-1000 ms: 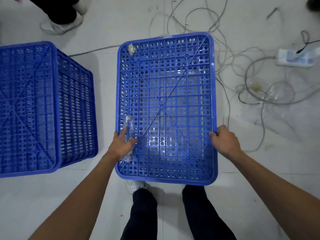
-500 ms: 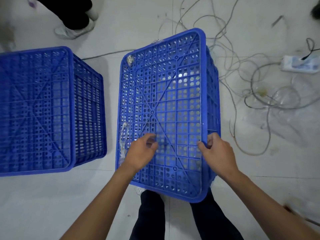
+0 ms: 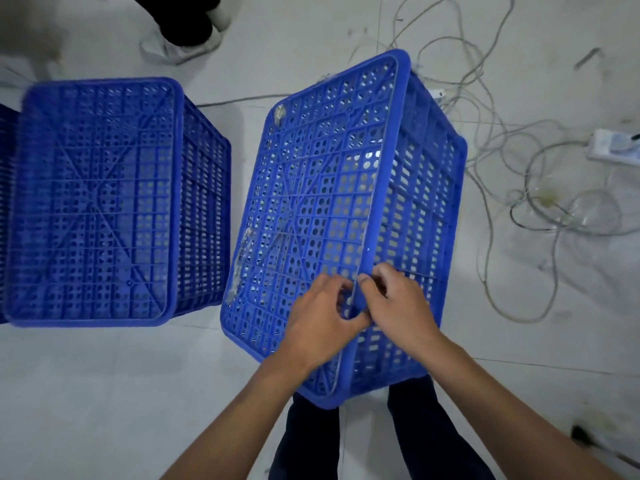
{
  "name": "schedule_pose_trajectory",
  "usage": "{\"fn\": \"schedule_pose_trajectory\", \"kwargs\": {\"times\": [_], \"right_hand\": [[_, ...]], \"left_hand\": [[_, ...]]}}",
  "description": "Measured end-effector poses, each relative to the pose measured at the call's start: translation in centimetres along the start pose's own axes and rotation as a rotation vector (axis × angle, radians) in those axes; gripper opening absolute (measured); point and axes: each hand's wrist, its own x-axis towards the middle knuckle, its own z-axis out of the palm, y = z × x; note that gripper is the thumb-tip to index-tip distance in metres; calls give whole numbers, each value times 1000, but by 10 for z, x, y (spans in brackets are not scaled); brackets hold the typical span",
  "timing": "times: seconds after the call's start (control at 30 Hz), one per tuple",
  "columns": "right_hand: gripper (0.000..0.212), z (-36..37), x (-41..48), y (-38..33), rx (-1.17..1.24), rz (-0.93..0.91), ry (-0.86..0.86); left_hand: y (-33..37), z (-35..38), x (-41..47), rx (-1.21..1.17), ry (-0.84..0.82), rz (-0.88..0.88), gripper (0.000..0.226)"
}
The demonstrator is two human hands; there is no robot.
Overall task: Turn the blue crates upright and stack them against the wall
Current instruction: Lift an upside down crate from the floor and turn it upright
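A blue perforated crate (image 3: 322, 188) stands in front of me, bottom side facing up and tipped to the left, so its right wall shows. My left hand (image 3: 320, 322) grips the upturned bottom near its raised right edge. My right hand (image 3: 398, 303) holds the same edge from the side wall, its fingers touching the left hand's. A second blue crate (image 3: 97, 199) rests upside down on the floor to the left, apart from both hands. A scrap of clear tape clings to the tilted crate's left rim.
Tangled grey cables (image 3: 512, 188) and a white power strip (image 3: 613, 147) lie on the floor to the right. Another person's shoe (image 3: 180, 46) and dark trouser leg stand at the top. My own legs (image 3: 311, 441) are below the crate. Pale floor surrounds it.
The crate has tipped from flat upside down to leaning left, its right side lifted. Both hands slid from the crate's opposite edges to meet at the raised right edge.
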Motion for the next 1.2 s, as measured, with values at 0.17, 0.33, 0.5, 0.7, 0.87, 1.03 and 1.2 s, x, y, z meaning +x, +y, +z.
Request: {"fn": "schedule_pose_trajectory", "kwargs": {"times": [0.17, 0.33, 0.5, 0.7, 0.87, 1.03, 1.2], "right_hand": [[35, 15, 6, -21, 74, -32, -103], [34, 13, 24, -4, 157, 52, 32], [25, 1, 44, 56, 123, 358, 263], [70, 10, 37, 94, 131, 561, 213], [64, 31, 35, 86, 313, 580, 7], [83, 48, 40, 63, 508, 628, -39], [85, 60, 52, 45, 588, 656, 105]], "left_hand": [[-16, -17, -3, 43, 118, -30, 38], [-29, -36, -3, 25, 150, -70, 33], [-38, -58, -3, 23, 144, -125, 27], [-54, -82, 0, 106, 175, -158, 24], [-87, -106, 7, 94, 198, -224, 25], [-117, -130, 14, 50, 171, -319, 45], [-133, -124, 25, -49, 150, -430, 58]]}}
